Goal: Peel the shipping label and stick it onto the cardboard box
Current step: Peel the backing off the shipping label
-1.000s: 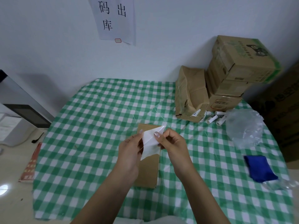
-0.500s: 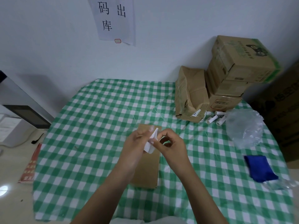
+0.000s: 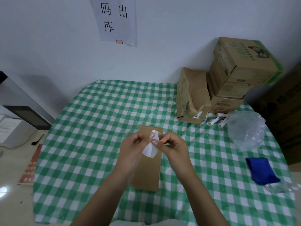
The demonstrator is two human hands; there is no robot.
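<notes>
Both hands, left [image 3: 132, 150] and right [image 3: 174, 146], pinch shipping label [image 3: 150, 148] above cardboard box [image 3: 147, 173].

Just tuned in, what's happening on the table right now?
A person holds a white shipping label in both hands above a flat cardboard box lying on the green checked tablecloth. The left hand and right hand pinch its top edge between the fingertips, apparently working at the backing. The label is not on the box yet. More cardboard boxes, a clear plastic bag and a blue cloth sit off to the right.
</notes>
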